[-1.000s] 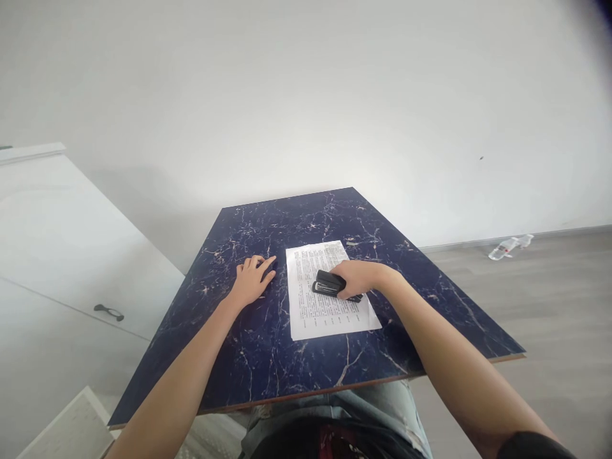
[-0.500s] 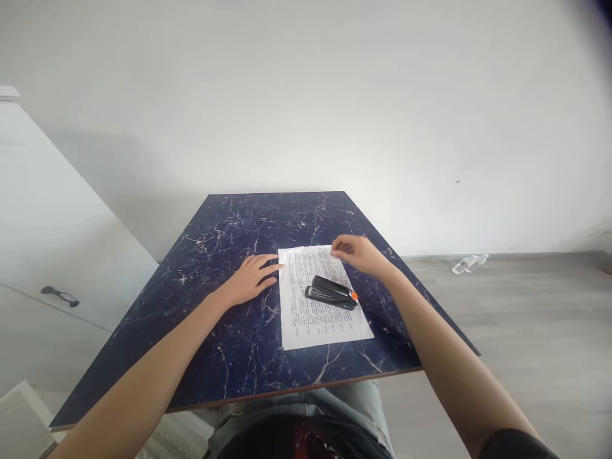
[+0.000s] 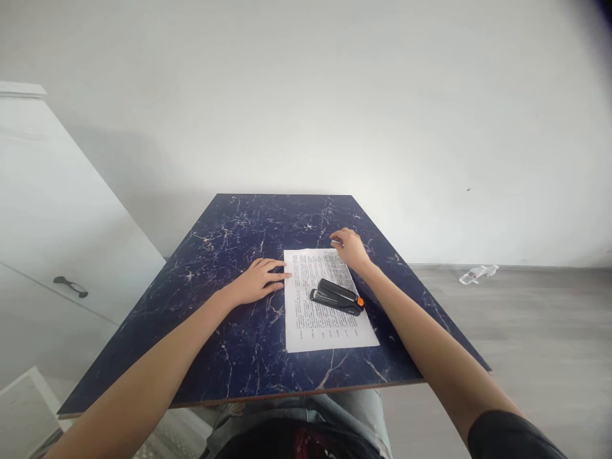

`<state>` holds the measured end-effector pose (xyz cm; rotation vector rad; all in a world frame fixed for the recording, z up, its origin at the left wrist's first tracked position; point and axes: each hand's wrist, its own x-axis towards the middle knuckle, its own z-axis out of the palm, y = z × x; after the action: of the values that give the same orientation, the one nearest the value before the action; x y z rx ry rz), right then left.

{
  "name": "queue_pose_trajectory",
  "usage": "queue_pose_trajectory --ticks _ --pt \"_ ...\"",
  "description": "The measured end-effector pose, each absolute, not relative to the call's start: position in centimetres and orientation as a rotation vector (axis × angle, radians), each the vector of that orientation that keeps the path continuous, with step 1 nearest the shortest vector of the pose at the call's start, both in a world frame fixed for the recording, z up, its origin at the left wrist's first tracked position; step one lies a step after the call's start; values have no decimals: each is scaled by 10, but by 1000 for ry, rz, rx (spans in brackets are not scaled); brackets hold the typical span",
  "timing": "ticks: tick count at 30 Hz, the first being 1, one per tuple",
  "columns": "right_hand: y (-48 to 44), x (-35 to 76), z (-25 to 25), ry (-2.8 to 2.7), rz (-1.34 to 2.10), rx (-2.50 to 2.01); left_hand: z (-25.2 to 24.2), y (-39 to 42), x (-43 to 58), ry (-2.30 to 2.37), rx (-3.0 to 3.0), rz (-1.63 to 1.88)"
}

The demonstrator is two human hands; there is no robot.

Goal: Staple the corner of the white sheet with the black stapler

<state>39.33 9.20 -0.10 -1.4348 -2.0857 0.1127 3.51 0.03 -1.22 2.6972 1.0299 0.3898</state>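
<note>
A sheet of paper [image 3: 306,338] printed with dense text lies on the dark blue marbled table [image 3: 248,363]. Across its right part rests a black stapler [image 3: 337,298] with an orange button at one end. My left hand [image 3: 258,280] lies flat at the paper's left edge, fingers spread, the tips just reaching onto the sheet. At the paper's far right corner is my right hand [image 3: 351,247], its fingers curled into a pinch. Something small and pale shows between those fingers; whether it is the paper's corner I cannot tell.
To the left stands a white cabinet [image 3: 62,191] with a dark handle [image 3: 71,286]. A pale wall [image 3: 335,95] rises behind the table. On the grey floor [image 3: 535,344] to the right lies a crumpled clear plastic item [image 3: 478,275].
My right hand has moved slightly away from me, past the paper's far edge, with its fingers more curled. The left hand stays by the sheet's left edge. The view has shifted slightly.
</note>
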Motion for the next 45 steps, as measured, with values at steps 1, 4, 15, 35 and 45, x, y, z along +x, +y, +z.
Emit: queue_pose_trajectory --ticks 1,4,15,35,45 --pt "99 382 2 -2120 143 -1409 -12 0 35 1027 2701 395" --pt "126 351 4 -2193 243 -1412 -9 -2 35 1033 2703 396" --pt "86 354 -26 -2539 291 -1380 -15 3 35 988 2623 573" --pt "90 179 -30 -2696 237 -1284 3 -12 -224 547 586 2587" --pt "88 32 -19 -2696 402 -1118 10 -20 -241 388 615 2691"
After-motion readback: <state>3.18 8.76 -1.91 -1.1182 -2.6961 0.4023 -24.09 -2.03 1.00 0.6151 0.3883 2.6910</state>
